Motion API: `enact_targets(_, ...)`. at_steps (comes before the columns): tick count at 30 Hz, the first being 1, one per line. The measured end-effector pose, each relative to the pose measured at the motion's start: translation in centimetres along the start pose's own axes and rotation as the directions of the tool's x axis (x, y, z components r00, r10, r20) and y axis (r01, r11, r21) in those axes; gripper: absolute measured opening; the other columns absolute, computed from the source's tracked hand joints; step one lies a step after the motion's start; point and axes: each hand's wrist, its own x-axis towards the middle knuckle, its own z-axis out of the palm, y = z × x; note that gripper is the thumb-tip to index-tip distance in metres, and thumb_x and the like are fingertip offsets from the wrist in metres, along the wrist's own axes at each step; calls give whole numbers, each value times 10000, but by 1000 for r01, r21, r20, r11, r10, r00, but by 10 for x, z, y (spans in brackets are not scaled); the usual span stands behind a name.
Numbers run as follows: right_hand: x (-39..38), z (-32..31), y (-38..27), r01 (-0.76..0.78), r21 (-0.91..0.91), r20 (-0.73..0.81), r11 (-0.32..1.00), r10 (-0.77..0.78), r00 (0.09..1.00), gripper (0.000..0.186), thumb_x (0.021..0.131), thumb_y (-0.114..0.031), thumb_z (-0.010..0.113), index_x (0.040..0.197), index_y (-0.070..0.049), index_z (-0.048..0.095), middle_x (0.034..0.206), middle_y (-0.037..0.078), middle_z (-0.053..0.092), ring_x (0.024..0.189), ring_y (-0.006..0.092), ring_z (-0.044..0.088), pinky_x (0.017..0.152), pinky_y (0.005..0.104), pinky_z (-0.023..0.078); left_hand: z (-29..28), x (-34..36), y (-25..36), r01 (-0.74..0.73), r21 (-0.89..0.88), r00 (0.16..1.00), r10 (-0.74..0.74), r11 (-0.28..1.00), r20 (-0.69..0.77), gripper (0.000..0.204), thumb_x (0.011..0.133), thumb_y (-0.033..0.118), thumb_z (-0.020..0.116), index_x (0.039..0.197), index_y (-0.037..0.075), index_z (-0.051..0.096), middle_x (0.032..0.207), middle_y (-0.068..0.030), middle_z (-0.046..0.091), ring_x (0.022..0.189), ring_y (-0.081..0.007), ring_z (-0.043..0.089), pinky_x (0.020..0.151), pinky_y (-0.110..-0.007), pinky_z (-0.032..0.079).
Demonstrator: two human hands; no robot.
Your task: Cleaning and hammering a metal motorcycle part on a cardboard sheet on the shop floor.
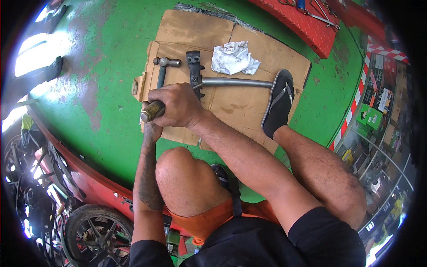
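My right hand (178, 101) is closed round a worn brass-coloured cylindrical tool (152, 111). My left hand (150, 125) is just beneath, mostly hidden by the right; I cannot make out what it holds. Beyond them lies a metal fork clamp (194, 70) on a long silver tube (235, 82), with a thin rod beside it; what that joins is hidden. My sandaled foot (278, 104) rests at the tube's right end. A ball-peen hammer (166, 62) lies left of the clamp, and a crumpled white cloth (233, 58) above the tube, all on flattened cardboard (249, 120).
The cardboard lies on a worn green floor (93, 84). A red ramp (298, 24) with wrenches is at upper right. A motorcycle wheel (98, 236) and red platform (98, 182) are lower left. Boxes (369, 116) stand right behind red-and-white edging. My bent knee (180, 178) is below my hands.
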Motion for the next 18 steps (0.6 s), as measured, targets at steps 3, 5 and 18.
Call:
enact_targets(3, 0, 2, -3, 5, -55, -1, 998, -5, 1000, 267, 595, -276, 796, 771, -127, 663, 707, 70, 668, 658, 307, 665, 584, 420, 531, 5, -1, 0, 53, -226, 998, -59, 973, -16, 395, 916, 140, 704, 1164, 84, 402, 1099, -51, 516, 1025, -128, 504, 869, -316, 484)
enact_targets(5, 0, 3, -4, 11, -47, 0, 999, -11, 1000, 271, 592, -280, 797, 769, -128, 660, 708, 70, 666, 665, 306, 667, 584, 420, 531, 8, -2, -2, 86, -422, 995, -103, 902, -17, 402, 916, 145, 710, 1165, 91, 399, 1092, -49, 510, 1029, -130, 508, 882, -315, 491)
enact_targets(18, 1, -8, 1, 186, 73, -286, 980, -159, 945, 234, 777, -116, 773, 682, -66, 565, 598, 102, 541, 517, 293, 556, 494, 398, 433, 8, -13, -36, 45, 310, 999, -41, 950, -17, 442, 974, 227, 609, 1325, 38, 418, 1112, -319, 658, 1053, -495, 632, 873, -549, 497)
